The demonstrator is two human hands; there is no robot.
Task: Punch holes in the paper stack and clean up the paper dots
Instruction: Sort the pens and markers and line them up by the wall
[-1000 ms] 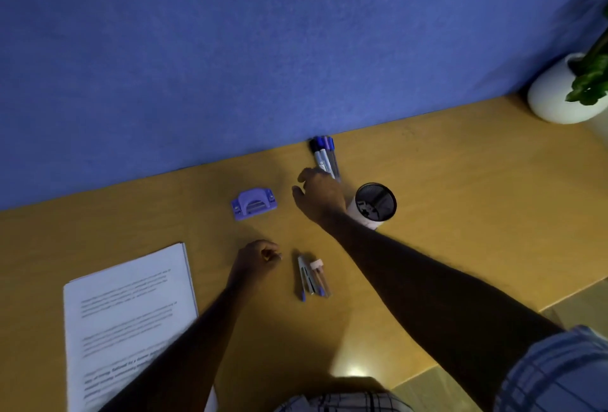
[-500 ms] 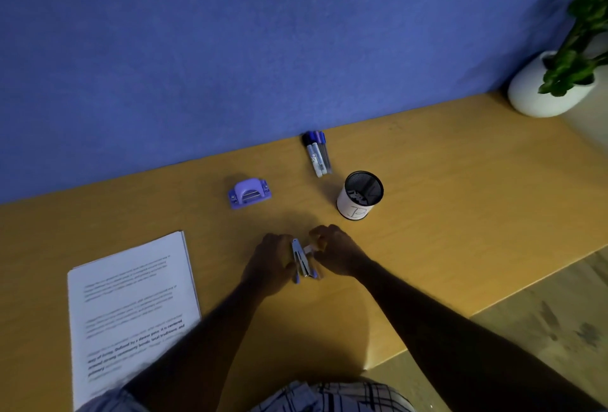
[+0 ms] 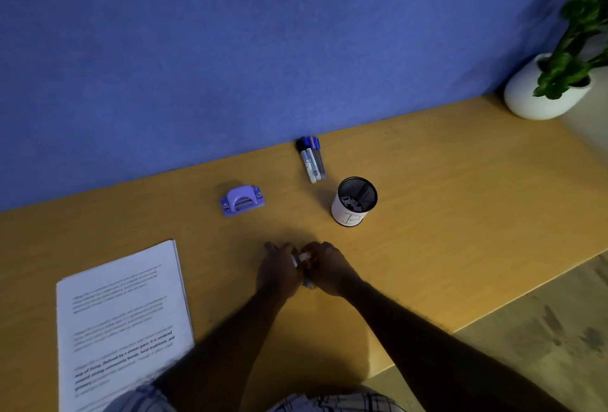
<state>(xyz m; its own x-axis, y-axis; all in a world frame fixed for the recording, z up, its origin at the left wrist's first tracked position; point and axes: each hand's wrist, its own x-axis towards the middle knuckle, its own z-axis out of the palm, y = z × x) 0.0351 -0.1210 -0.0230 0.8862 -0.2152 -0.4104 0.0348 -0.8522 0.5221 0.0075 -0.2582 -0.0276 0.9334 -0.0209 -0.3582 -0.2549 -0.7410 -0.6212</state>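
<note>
A purple hole punch (image 3: 242, 199) sits on the wooden desk (image 3: 444, 214), beyond my hands. The printed paper stack (image 3: 121, 313) lies flat at the near left. My left hand (image 3: 278, 272) and my right hand (image 3: 329, 268) are pressed together at the desk's middle, closed from both sides around a small bundle of pens (image 3: 304, 257). Only a white cap and a blue tip of the bundle show between my fingers. Both hands are well apart from the punch and the paper. No paper dots are visible.
A mesh pen cup (image 3: 354, 201) stands to the right of the punch. Several markers (image 3: 312, 160) lie against the blue wall behind it. A white pot with a green plant (image 3: 546, 89) sits at the far right corner. The desk's front edge runs diagonally at the right.
My right hand came back from the markers near the wall to the pens at the middle. Both hands have closed in on the pens, now mostly covering them.
</note>
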